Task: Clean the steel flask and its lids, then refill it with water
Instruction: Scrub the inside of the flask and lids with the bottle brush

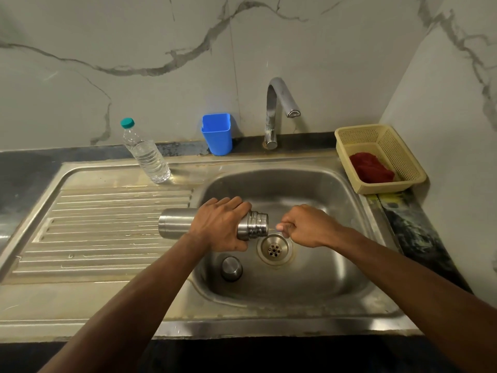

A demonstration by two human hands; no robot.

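The steel sink (336, 189) lies below me, its basin to the right. Over the basin my left hand (219, 224) wraps around the steel flask (176, 223), held on its side with the threaded mouth pointing right above the drain (274, 249). My right hand (304, 227) is curled tight just beside that mouth; whether it pinches anything I cannot tell. A steel lid (231, 268) stands in the basin's near left.
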